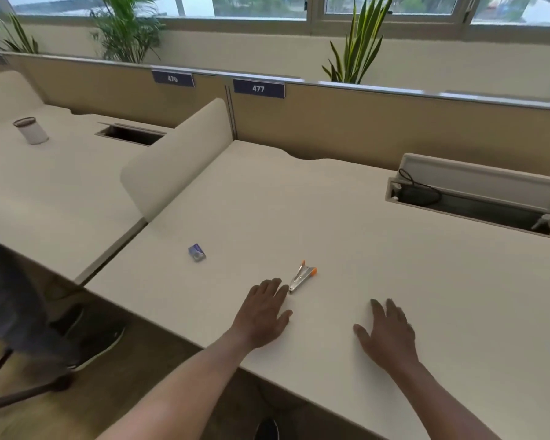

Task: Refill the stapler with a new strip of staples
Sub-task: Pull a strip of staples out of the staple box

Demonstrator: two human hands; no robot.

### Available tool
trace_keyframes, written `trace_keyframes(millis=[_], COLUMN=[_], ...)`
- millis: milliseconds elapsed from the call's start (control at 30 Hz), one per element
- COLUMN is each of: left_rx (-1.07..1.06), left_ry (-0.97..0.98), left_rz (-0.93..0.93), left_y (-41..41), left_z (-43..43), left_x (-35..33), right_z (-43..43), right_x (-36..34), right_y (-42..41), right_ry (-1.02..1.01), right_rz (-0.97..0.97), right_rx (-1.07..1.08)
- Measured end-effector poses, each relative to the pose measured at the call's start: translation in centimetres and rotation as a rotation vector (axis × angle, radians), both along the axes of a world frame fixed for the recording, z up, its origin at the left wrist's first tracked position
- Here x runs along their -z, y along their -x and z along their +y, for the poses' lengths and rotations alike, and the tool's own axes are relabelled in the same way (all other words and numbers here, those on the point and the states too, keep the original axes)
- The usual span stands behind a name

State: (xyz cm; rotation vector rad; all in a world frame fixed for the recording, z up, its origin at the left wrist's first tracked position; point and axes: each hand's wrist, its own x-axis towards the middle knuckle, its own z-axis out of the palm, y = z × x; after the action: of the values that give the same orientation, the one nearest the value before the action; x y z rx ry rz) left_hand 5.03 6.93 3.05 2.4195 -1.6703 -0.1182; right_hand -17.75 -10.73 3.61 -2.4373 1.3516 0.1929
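Note:
A small silver stapler (300, 277) with orange ends lies on the white desk (426, 296), its two arms spread apart in a V. A little blue box of staples (197, 252) sits on the desk to the stapler's left. My left hand (264, 312) lies flat on the desk, its fingertips just short of the stapler's near end. My right hand (388, 335) rests flat on the desk, farther right and apart from the stapler. Both hands hold nothing.
An open cable tray (477, 201) with a raised lid and a black cable is set in the desk at the right. A low divider (178, 160) bounds the desk's left side. On the neighbouring desk stands a cup (31, 130). A seated person's leg and shoe (92, 338) are at the left.

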Motion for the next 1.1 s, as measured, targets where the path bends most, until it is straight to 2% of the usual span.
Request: trace_keyframes(millis=[233,433,533,667,767,867,933,1000,1100], left_rx=[-0.285,-0.604,-0.615,-0.573,-0.565,-0.502,-0.458,-0.413,-0.324], left_ry=[0.068,-0.112,-0.144,0.016,0.114,0.266,0.371,0.445,0.477], left_rz=[0.012,0.043,0.093,0.128,0.249,0.433,0.593,0.717,0.768], left_y=[-9.3,-17.8,-20.8,-22.6,-22.0,-19.5,-17.0,-14.4,-11.2], left_z=[2.4,3.5,4.1,4.3,3.5,2.0,1.0,0.1,-1.0], left_x=[-0.3,-1.2,-0.4,1.2,0.9,-0.6,-2.3,-4.3,-6.4], right_z=[2.4,3.9,4.2,4.2,4.4,4.9,5.4,6.1,6.5], right_x=[-1.2,-1.9,-1.8,-2.0,-2.5,-3.6,-4.7,-6.4,-8.8], right_y=[-9.5,-14.8,-15.8,-16.7,-17.0,-17.9,-18.9,-19.8,-20.4], right_ry=[-0.033,-0.141,-0.160,-0.171,-0.170,-0.140,-0.247,-0.503,-0.874], right_rz=[-0.108,-0.244,-0.268,-0.247,-0.263,-0.351,-0.480,-0.646,-0.854], right_rx=[-0.050,-0.010,0.019,0.087,0.134,0.093,0.092,0.195,0.321])
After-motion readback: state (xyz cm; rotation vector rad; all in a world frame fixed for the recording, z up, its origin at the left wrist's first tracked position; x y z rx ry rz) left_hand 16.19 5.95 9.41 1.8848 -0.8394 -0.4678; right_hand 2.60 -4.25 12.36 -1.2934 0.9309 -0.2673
